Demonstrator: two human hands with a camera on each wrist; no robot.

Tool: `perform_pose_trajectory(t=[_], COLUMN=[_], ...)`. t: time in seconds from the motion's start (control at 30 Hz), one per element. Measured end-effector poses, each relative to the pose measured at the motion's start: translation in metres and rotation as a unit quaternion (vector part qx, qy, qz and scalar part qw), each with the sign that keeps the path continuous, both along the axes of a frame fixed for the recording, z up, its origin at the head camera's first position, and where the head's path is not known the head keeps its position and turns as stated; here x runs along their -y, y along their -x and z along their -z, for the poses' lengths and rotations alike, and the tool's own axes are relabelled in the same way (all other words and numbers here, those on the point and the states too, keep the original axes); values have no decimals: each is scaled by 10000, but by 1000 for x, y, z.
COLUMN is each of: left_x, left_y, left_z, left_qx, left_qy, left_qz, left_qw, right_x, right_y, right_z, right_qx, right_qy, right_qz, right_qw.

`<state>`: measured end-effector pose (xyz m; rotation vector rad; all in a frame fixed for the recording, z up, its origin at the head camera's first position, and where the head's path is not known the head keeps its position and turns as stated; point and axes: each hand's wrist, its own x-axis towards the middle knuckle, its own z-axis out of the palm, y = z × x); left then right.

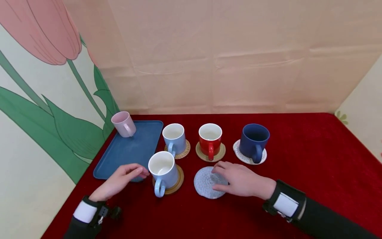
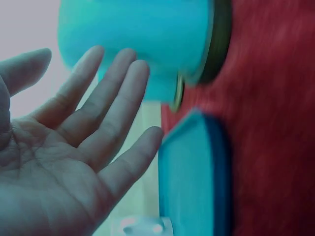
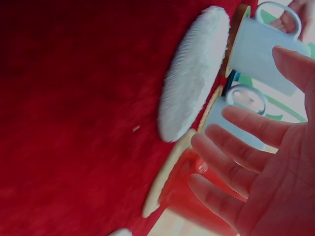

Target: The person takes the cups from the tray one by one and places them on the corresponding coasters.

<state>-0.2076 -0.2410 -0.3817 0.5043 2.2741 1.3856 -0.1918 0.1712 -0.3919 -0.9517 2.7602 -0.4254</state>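
Note:
My left hand (image 1: 120,181) hovers with loosely extended fingers just left of the nearer light blue mug (image 1: 163,170), which stands on a round wooden coaster (image 1: 179,181). In the left wrist view the palm (image 2: 49,167) holds nothing. Above the round grey coaster (image 1: 204,182) is my right hand (image 1: 238,179), its fingers spread and relaxed; the right wrist view shows the fingers apart from the coaster. Behind that coaster a red mug (image 1: 210,141) sits on a tan coaster (image 1: 221,155). Another light blue mug (image 1: 176,137) stands on a woven coaster (image 1: 185,151).
A dark blue mug (image 1: 253,142) stands on a white patterned coaster (image 1: 240,154) at the right. At the left lies a blue tray (image 1: 131,156), with a pink mug (image 1: 123,124) near its far left corner. Red cloth (image 1: 313,166) covers the table.

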Motion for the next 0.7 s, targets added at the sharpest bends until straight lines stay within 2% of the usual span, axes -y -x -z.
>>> perform_pose_trajectory(t=[0.27, 0.4, 0.47, 0.57, 0.7], left_x=[26, 28, 25, 18, 12], left_y=[52, 79, 92, 109, 128], left_z=[5, 9, 9, 9, 14], left_qx=[-78, -126, -156, -174, -232], left_qy=[162, 223, 230, 240, 36], left_qz=[-1030, -1563, -1909, -2619, -3727], left_qw=[9945, 9874, 9812, 9646, 9277], right_x=[-27, -34, -36, -38, -41], right_y=[-6, -7, -8, -8, -8], right_z=[6, 10, 11, 14, 16], right_qx=[-78, -53, -11, 23, -27], right_qy=[25, -60, -106, -114, -96], right_qz=[201, 294, 369, 399, 400], right_qw=[9998, 9995, 9993, 9991, 9991])
